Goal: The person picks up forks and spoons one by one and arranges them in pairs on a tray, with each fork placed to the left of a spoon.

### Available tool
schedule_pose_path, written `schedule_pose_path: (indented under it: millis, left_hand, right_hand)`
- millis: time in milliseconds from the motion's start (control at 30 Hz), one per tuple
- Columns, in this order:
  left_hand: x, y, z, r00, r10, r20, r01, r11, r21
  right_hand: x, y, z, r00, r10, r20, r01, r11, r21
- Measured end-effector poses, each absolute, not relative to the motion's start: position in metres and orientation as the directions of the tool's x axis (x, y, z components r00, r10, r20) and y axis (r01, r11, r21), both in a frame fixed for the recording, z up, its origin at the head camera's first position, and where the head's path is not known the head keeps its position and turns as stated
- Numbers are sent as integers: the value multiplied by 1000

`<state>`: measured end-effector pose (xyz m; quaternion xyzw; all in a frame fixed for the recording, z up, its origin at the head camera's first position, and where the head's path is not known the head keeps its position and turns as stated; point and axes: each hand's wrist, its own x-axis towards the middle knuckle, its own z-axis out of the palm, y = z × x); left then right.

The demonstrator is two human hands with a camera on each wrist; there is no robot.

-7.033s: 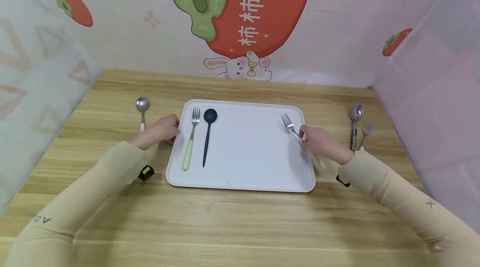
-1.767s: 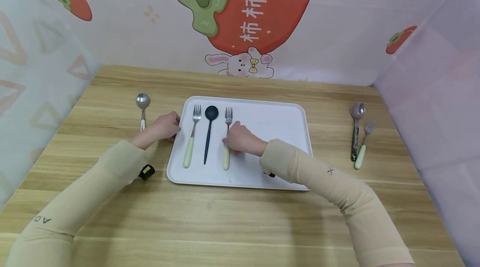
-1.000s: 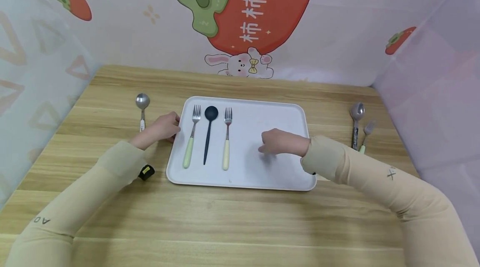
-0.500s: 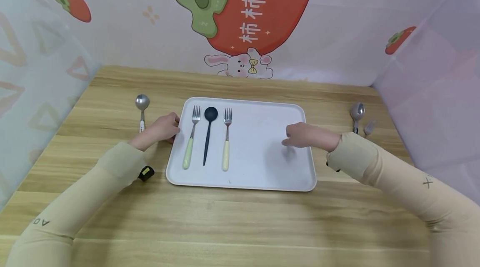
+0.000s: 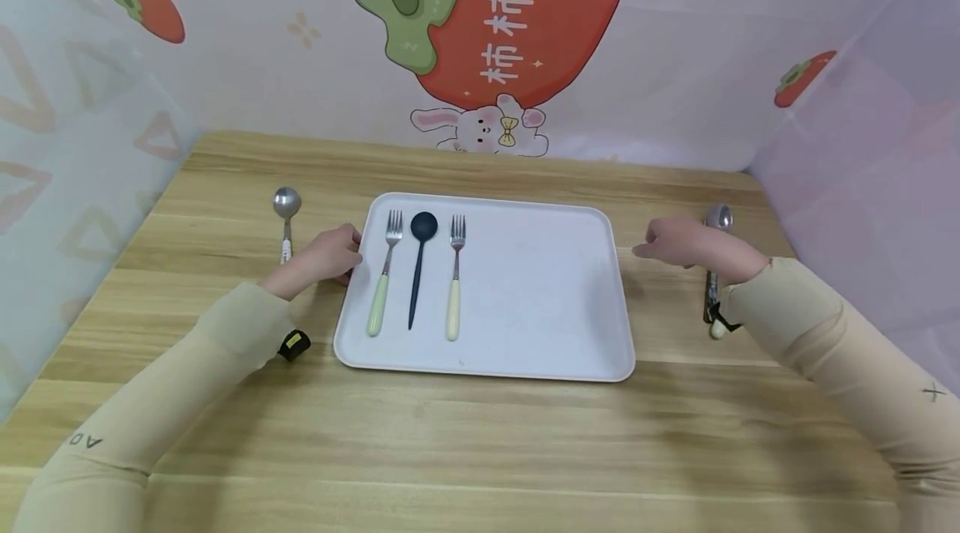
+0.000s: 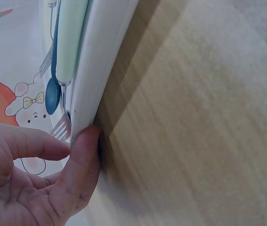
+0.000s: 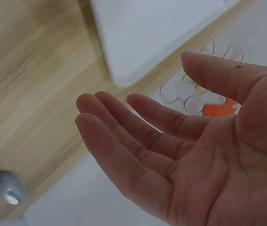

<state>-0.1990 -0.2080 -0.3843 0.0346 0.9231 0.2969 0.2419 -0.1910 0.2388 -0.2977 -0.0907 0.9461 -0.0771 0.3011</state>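
Observation:
My left hand [image 5: 327,255] pinches the left rim of the white tray [image 5: 540,291]; in the left wrist view its thumb and fingers meet at the tray's edge [image 6: 100,61]. On the tray's left half lie a green-handled fork [image 5: 378,300], a black spoon [image 5: 415,275] and a cream-handled fork [image 5: 453,304], side by side. My right hand [image 5: 697,243] is in the air over the table, right of the tray, fingers relaxed and holding nothing, as the right wrist view confirms. Near it lies a metal spoon [image 5: 720,217], partly covered by the hand.
Another metal spoon [image 5: 287,202] lies left of the tray, its handle partly behind the left forearm. A handle end [image 5: 717,330] shows under the right wrist. The wooden table [image 5: 450,450] meets printed walls at the back and sides.
My right hand has let go of the cream-handled fork, which was carried from the tray's right side to beside the black spoon, and has moved right, off the tray. The left hand stays.

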Motion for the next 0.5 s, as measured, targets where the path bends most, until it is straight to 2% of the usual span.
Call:
schedule_pose_path:
  millis: [300,500]
  left_hand:
    - [-200,-208,-386,-878,194,-437,-86,835,544]
    - [-202,-208,-387,-877,191,-440,-90,836,541]
  right_hand:
    - [-206,276,-295,-817,-125,-562,-10,979,-203]
    - [-215,294,-297,-805,-78,-588,53,978,-203]
